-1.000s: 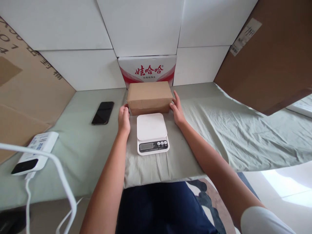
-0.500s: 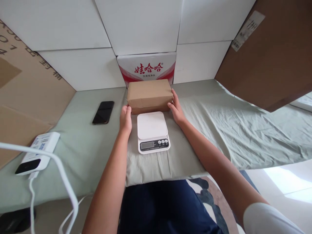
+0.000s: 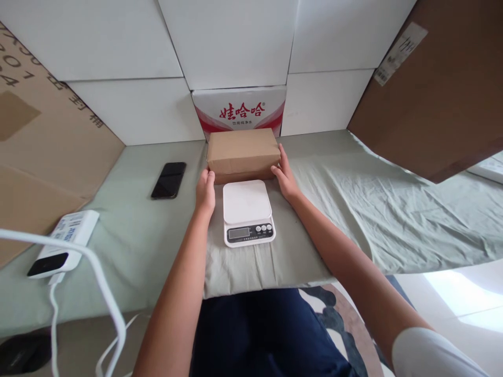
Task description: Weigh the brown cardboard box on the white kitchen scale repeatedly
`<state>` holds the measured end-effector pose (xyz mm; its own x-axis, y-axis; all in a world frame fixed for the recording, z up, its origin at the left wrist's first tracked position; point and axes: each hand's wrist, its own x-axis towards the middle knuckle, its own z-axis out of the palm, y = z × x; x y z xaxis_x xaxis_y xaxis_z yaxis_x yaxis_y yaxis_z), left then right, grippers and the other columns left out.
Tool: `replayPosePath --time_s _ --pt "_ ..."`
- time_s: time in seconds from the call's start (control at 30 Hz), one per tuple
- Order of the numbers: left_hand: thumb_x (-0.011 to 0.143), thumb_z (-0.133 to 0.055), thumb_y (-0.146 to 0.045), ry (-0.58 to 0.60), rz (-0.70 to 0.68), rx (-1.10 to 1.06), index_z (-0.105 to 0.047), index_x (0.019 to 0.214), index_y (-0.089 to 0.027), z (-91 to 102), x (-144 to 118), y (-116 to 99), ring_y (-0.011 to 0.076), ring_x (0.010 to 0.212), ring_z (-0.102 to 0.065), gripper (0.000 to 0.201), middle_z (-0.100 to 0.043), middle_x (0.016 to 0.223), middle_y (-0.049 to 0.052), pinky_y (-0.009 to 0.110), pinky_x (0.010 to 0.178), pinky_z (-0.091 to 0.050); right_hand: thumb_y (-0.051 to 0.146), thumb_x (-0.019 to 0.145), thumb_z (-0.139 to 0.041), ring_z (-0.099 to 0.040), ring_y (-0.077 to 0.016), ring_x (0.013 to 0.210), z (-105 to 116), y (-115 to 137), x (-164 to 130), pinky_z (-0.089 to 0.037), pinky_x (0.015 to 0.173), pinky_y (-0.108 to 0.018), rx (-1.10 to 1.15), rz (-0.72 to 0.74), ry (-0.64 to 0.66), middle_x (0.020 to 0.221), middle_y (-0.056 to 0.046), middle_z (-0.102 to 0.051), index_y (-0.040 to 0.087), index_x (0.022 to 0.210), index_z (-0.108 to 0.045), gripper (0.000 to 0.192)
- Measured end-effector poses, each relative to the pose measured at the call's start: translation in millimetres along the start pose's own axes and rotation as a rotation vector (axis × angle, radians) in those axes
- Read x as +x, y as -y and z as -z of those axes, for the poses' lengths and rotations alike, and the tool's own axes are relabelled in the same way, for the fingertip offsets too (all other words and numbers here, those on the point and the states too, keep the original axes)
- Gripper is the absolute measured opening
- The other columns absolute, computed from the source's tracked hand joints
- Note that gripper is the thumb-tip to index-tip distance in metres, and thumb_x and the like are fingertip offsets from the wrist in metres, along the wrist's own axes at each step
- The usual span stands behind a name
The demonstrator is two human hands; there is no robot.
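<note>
Left hand [image 3: 205,189] and right hand [image 3: 285,178] press the two ends of the box [image 3: 242,153], fingers closed against its sides. Box sits on the cloth [image 3: 346,199] just behind the scale [image 3: 247,211] (phone [image 3: 168,179] well left).

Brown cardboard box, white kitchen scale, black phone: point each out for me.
Brown cardboard box [image 3: 240,148]: head view, middle of its top face.
White kitchen scale [image 3: 245,200]: head view, centre of its weighing platform.
Black phone [image 3: 169,179]: head view, middle of its dark screen.
</note>
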<state>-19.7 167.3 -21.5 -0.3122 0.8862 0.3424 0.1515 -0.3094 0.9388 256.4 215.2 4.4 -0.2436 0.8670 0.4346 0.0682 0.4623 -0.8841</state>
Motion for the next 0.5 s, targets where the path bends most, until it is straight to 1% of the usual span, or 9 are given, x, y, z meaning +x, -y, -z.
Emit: replayPosePath --time_s 0.13,0.3,0.5 --pt "0.094 -0.054 -0.064 -0.019 0.025 -0.036 -0.063 0.132 -0.023 -0.5 0.0 -0.3 0.0271 0.135 -0.057 0.057 -0.066 0.136 0.012 0.044 0.117 -0.041 0.072 0.091 -0.049 -0.021 -0.0282 0.163 0.6 -2.2 0.0 -0.018 0.134 -0.053 -0.014 0.016 0.002 0.175 0.000 -0.020 0.031 0.165 -0.011 0.093" --pt "0.093 -0.053 -0.066 -0.024 0.055 -0.036 -0.062 0.131 -0.021 -1.2 0.8 0.0 0.0274 0.135 -0.058 0.059 -0.066 0.136 0.013 0.045 0.117 -0.041 0.071 0.090 -0.050 -0.023 -0.0279 0.162 -0.9 -0.1 0.2 -0.023 0.133 -0.053 0.005 -0.008 -0.001 0.175 -0.002 -0.021 0.029 0.165 -0.010 0.095" --pt "0.093 -0.053 -0.068 -0.009 0.046 -0.020 -0.063 0.128 -0.021 -0.6 1.0 0.8 0.0277 0.134 -0.059 0.060 -0.067 0.133 0.013 0.045 0.116 -0.042 0.072 0.089 -0.050 -0.023 -0.0287 0.162 -1.6 -0.3 1.2 -0.019 0.134 -0.054 -0.004 -0.005 -0.017 0.175 -0.001 -0.023 0.030 0.164 -0.013 0.093"
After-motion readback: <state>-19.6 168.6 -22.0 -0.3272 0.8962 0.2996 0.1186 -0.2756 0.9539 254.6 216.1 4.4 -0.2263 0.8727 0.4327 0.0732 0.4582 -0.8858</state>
